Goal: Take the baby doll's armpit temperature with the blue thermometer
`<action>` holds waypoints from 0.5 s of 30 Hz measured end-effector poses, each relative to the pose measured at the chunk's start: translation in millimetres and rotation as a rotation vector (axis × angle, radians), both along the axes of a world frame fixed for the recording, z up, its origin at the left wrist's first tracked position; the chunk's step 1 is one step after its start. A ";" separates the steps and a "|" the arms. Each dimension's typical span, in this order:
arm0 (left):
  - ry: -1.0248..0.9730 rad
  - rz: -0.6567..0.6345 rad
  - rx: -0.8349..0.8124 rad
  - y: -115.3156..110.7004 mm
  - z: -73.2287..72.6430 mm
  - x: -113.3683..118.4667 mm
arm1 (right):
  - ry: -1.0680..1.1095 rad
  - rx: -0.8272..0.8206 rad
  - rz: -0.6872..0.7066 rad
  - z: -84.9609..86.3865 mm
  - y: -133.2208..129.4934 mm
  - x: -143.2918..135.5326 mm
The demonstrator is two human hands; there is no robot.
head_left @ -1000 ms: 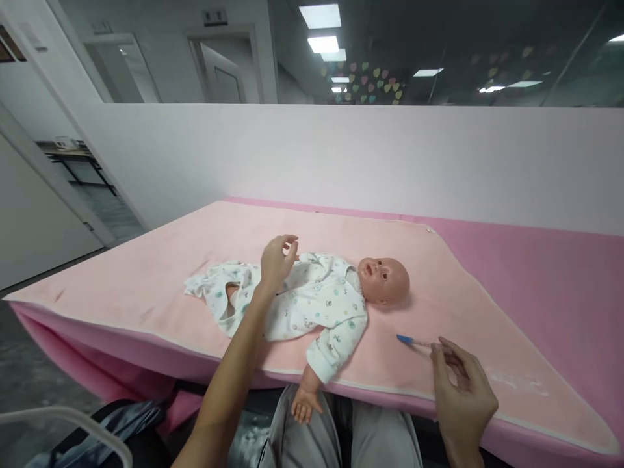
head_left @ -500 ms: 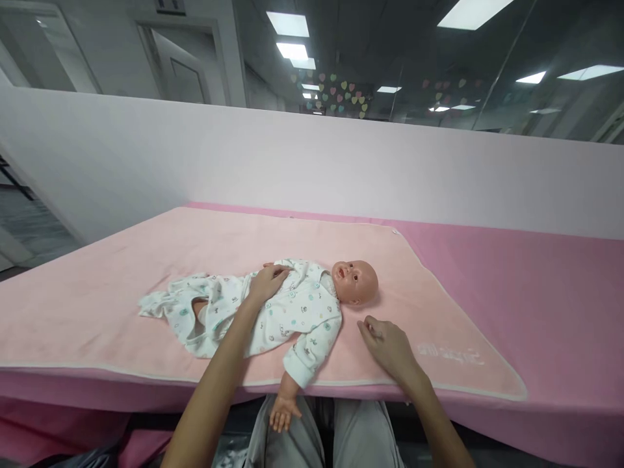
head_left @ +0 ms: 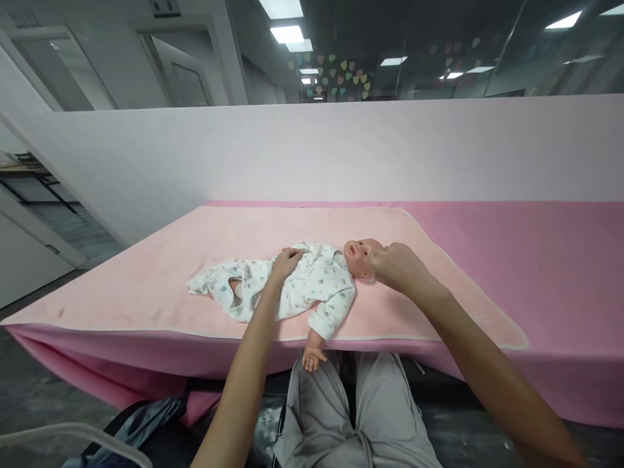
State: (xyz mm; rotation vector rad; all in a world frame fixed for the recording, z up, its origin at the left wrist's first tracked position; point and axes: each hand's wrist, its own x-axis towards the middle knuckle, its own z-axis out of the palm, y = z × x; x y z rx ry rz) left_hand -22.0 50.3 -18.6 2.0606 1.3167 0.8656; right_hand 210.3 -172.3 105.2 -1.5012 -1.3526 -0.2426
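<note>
A baby doll (head_left: 361, 255) lies on its back on a peach mat (head_left: 175, 250), its head toward the right. It wears a white printed outfit (head_left: 316, 279), and one of its arms hangs over the table's front edge. My left hand (head_left: 287, 262) rests on the doll's torso with the fingers lying flat. Beside the doll's head, my right hand (head_left: 397, 265) has its fingers curled together and covers part of the head. Whatever those fingers may hold is too small to make out.
Under the mat, a pink cloth (head_left: 550, 279) covers the table. A white partition wall (head_left: 341, 153) runs along the back. My legs in grey trousers (head_left: 361, 409) are below the front edge. A dark bag (head_left: 151, 429) is at the lower left.
My right hand has moved up from the mat to the side of the doll's head. My left hand remains on the torso. The view has shifted, showing more below the table.
</note>
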 end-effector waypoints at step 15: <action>0.020 0.049 0.019 -19.3 12.0 1.4 | -0.053 -0.276 0.074 -110.9 -7.5 31.1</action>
